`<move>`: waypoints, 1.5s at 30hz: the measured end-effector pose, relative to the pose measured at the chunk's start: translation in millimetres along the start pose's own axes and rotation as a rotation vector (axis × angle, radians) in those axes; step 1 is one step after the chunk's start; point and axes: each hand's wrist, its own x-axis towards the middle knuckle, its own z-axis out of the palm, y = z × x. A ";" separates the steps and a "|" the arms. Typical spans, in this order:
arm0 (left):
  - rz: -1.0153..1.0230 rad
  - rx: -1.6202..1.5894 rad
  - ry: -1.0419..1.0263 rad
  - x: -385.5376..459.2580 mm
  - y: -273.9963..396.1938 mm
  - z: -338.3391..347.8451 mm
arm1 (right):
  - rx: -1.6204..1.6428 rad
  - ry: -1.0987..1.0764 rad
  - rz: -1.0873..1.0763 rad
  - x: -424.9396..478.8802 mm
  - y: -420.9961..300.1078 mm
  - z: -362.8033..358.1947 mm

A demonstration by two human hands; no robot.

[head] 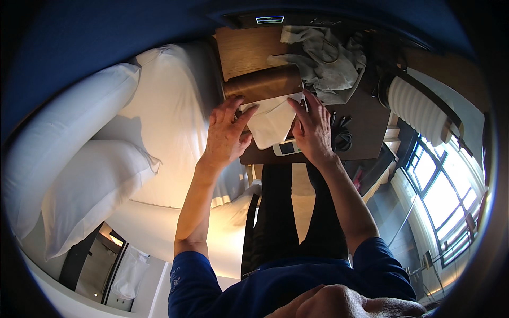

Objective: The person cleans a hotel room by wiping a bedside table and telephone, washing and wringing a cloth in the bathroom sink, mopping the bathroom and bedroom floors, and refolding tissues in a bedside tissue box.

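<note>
A white folded cloth or paper sheet (272, 121) lies on the dark tabletop before me, its upper edge against a brown leather-like case (264, 83). My left hand (226, 131) is at its left side, fingers apart, the index fingertip over its upper left part. On the opposite side my right hand (314, 129) has spread fingers, with the index fingertip at the sheet's upper right and other fingertips near the case's lower right corner. Whether the fingertips press down is not clear. Below the sheet, partly covered, is a white handheld device (287, 148) with a dark screen.
Black cables (342, 137) lie right of my right hand. A crumpled pale cloth bag (330, 65) sits at the back of the table (366, 119). A pleated lampshade (413, 107) stands at right. On the left is a bed (167, 99) with white pillows (99, 187).
</note>
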 end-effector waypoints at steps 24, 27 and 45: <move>0.038 0.050 0.225 10.5 -0.5 18.1 | 0.163 -0.204 -0.097 21.4 -1.2 -19.3; 0.060 0.086 0.207 10.8 -0.4 20.1 | 0.026 -0.391 -0.087 34.8 -4.3 -22.4; 0.112 0.093 0.079 7.1 10.4 11.6 | 0.115 -0.318 -0.224 27.7 10.8 -30.7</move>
